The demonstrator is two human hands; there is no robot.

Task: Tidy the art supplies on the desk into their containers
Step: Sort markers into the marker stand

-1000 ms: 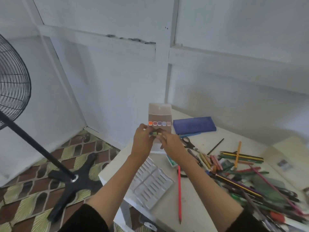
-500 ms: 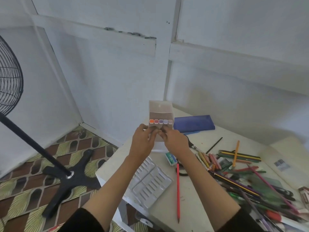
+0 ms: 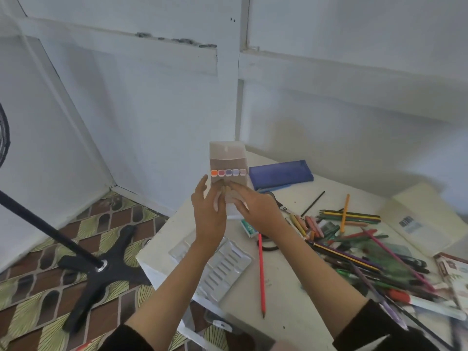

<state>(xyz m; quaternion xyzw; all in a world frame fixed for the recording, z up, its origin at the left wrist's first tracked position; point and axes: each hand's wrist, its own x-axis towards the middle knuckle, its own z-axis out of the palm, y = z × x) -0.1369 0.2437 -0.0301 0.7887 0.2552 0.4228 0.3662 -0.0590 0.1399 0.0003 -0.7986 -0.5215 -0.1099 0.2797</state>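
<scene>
While the marker case (image 3: 228, 158) stands upright, long axis vertical, over the table's (image 3: 291, 287) far left corner, both hands meet at its lower half; left hand (image 3: 209, 211) grips its left edge; right hand (image 3: 255, 209) pinches its front; loose pencils (image 3: 354, 239) lie nearer the right hand.

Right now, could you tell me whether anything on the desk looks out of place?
Yes: loose pencils and pens lie crisscrossed in a heap on the right side of the desk, and one red pencil lies alone near the front edge.
</scene>
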